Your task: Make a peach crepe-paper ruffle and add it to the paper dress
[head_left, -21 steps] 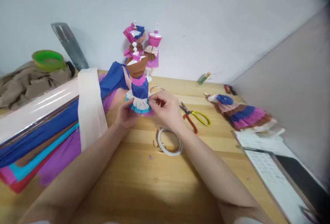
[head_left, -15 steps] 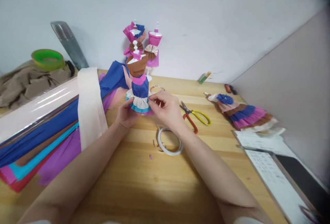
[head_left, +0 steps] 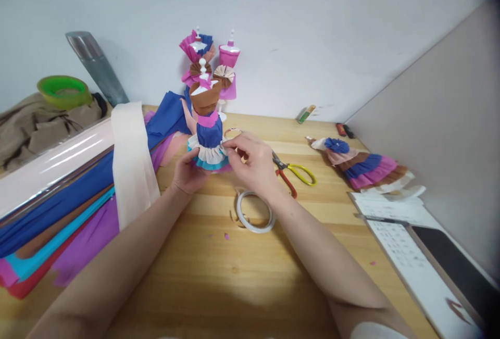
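A small mannequin in a crepe-paper dress stands upright on the wooden table: brown top, pink band, blue waist, white and cyan ruffles. My left hand cups the base of the skirt from the left, fingers curled round it. My right hand pinches the white ruffle at the skirt's right edge with thumb and forefinger. A ring of white tape lies flat just in front of my right wrist.
Scissors with yellow and red handles lie right of my hands. A finished paper dress lies further right, beside papers and a dark tablet. Two dressed mannequins stand at the wall. Stacked crepe-paper sheets fill the left.
The view has shifted slightly. My right fingers have moved a little up the ruffle's edge; my left hand keeps its hold on the skirt.
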`<state>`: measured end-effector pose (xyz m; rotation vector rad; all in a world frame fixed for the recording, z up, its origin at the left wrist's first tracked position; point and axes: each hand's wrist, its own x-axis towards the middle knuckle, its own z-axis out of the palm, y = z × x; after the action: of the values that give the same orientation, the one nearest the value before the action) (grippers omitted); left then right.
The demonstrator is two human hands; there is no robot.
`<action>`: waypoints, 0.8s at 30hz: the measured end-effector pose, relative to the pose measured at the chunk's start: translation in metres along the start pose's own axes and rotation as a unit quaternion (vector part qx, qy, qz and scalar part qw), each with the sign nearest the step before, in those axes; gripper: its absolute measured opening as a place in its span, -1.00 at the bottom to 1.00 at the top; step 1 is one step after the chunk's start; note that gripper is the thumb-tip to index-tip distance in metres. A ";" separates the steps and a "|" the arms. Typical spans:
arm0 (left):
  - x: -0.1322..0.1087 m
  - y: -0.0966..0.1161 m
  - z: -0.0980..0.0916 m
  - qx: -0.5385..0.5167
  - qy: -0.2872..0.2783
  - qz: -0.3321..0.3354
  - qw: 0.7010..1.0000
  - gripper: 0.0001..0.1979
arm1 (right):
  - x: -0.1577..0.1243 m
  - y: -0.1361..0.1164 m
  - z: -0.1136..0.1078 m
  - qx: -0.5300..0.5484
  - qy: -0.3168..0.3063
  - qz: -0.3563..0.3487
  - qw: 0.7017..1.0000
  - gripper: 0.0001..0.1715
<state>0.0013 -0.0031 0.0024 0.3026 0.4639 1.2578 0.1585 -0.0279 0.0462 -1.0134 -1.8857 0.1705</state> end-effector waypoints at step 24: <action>0.003 0.004 -0.002 0.031 0.020 -0.001 0.999 -0.72 | 0.002 0.014 -0.013 0.017 -0.154 -0.079 0.985 -0.67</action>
<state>-0.0024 0.0009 0.0024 0.3294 0.5388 1.2514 0.1767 -0.0212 0.0470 -0.8455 -2.2273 0.2776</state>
